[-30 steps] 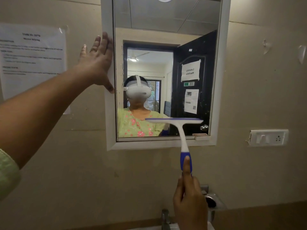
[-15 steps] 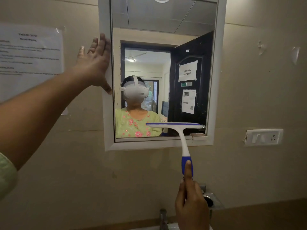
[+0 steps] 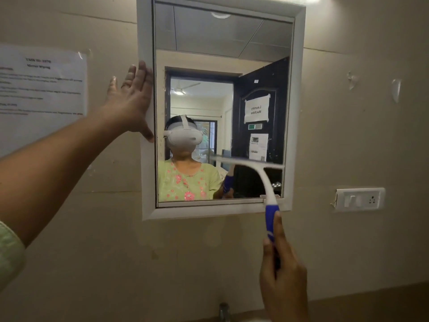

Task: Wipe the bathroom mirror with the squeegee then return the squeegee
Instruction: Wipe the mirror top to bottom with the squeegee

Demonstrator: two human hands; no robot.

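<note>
Mirror [image 3: 222, 54] on the wall [image 3: 348, 135], paper sheet [image 3: 44, 89] left of it, switch plate [image 3: 359, 199] right of its lower right corner, squeegee [image 3: 257, 168] across that corner, left hand [image 3: 132, 103] flat against the mirror's left edge.

We have one view only, from a head-worn camera that faces the wall squarely and near. The mirror [image 3: 222, 108] fills the centre, its frame cut off at 12 o'clock. A taped notice [image 3: 41, 94] sits at 9 o'clock, a switch plate [image 3: 359, 199] at 3 o'clock. The wide lens bends the edges.
</note>
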